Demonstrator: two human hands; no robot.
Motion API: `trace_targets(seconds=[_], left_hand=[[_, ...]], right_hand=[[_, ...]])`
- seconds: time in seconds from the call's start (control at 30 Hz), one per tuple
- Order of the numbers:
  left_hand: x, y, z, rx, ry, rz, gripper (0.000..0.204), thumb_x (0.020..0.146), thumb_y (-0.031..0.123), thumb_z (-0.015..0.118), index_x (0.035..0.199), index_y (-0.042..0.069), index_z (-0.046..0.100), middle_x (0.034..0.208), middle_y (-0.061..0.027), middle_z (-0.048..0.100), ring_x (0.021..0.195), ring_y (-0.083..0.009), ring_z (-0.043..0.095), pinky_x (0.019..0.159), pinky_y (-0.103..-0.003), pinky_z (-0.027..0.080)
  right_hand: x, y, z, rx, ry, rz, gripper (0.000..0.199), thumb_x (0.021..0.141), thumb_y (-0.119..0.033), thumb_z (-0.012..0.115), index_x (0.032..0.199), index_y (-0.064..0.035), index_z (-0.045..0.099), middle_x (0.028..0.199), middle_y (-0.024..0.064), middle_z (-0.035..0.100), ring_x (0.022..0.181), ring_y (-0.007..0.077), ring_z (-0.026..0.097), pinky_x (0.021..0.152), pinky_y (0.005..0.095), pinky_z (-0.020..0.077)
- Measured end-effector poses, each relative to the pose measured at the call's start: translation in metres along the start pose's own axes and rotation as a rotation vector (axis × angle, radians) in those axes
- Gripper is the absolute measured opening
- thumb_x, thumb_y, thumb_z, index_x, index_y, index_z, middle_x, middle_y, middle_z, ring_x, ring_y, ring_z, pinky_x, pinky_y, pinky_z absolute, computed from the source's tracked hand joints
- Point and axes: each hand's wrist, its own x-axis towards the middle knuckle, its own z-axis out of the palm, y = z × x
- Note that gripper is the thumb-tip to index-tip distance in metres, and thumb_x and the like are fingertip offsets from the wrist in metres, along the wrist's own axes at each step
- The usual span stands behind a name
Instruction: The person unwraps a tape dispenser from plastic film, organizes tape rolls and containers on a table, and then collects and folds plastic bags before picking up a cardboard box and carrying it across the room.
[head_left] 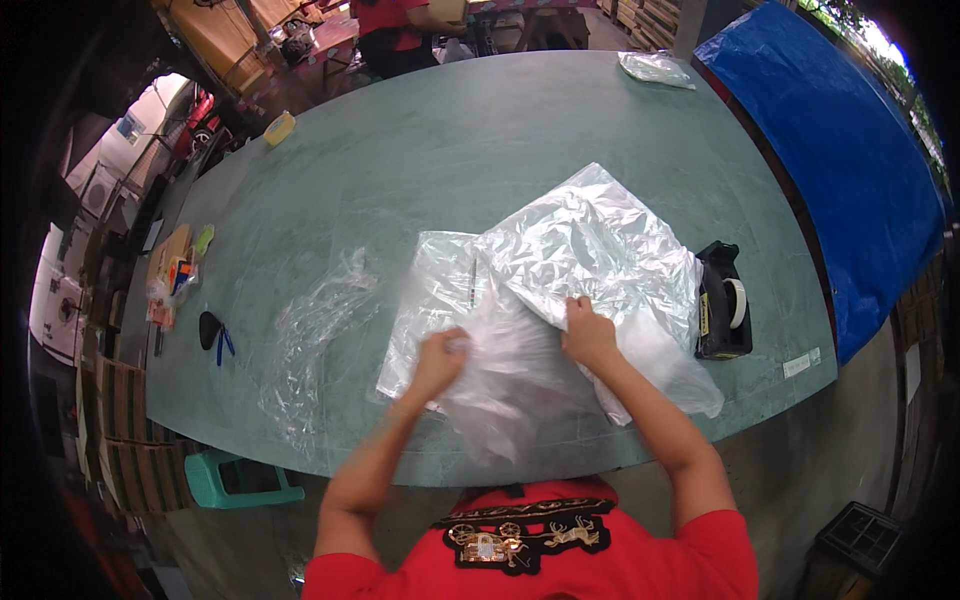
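Observation:
A crumpled clear plastic bag [505, 375] stretches between my hands near the table's front edge, partly blurred by motion. My left hand [438, 362] is closed on its left side. My right hand [587, 330] grips the edge of a silvery plastic sheet or bag [600, 240] on the right; whether it also pinches the clear bag cannot be made out. Flat silvery plastic [410, 320] lies under and left of the clear bag, with a thin pen-like item [473, 283] on it. Further left, a loose piece of clear plastic film [322, 335] rests on the table.
A black tape dispenser [725, 300] stands right of the plastic on the green table [420, 140]. Dark-blue-handled pliers or snippers [225, 342] and a small bagged bundle [175, 275] lie left. Folded plastic [656, 70] sits at the far edge, where another person [392, 30] stands. A green stool [235, 480] is below.

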Motion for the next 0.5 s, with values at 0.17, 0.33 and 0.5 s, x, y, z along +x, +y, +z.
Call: trace_targets(seconds=[0.17,0.33,0.5], left_hand=[[-0.002,-0.059,-0.15,-0.067,0.439,-0.108,0.021,0.07,0.005,0.05,0.089,0.002,0.057,0.082,-0.0078,0.057,0.074,-0.0162,0.054,0.065,-0.027,0.043],[0.003,-0.126,-0.235,-0.047,0.292,-0.162,0.029,0.071,0.006,0.052,0.1,-0.001,0.053,0.091,-0.005,0.054,0.079,-0.0109,0.05,0.065,-0.023,0.041],[0.026,-0.064,-0.259,0.111,1.123,0.243,0.023,0.077,0.01,0.051,0.099,0.002,0.053,0.09,-0.0057,0.055,0.08,-0.0132,0.051,0.07,-0.024,0.04]], right_hand=[[0.019,0.028,-0.01,0.281,-0.024,0.034,0.03,0.07,-0.016,0.055,0.096,0.0,0.054,0.09,0.0191,0.056,0.083,0.0318,0.055,0.072,0.0353,0.0429],[0.028,0.036,-0.057,0.991,-0.148,0.227,0.043,0.075,-0.026,0.056,0.106,0.0031,0.049,0.097,0.0134,0.054,0.089,0.0204,0.05,0.078,0.0286,0.0377],[0.022,0.074,-0.073,1.421,-0.094,0.206,0.049,0.073,-0.031,0.058,0.106,0.0041,0.049,0.096,0.0117,0.056,0.088,0.0198,0.053,0.08,0.0292,0.038]])
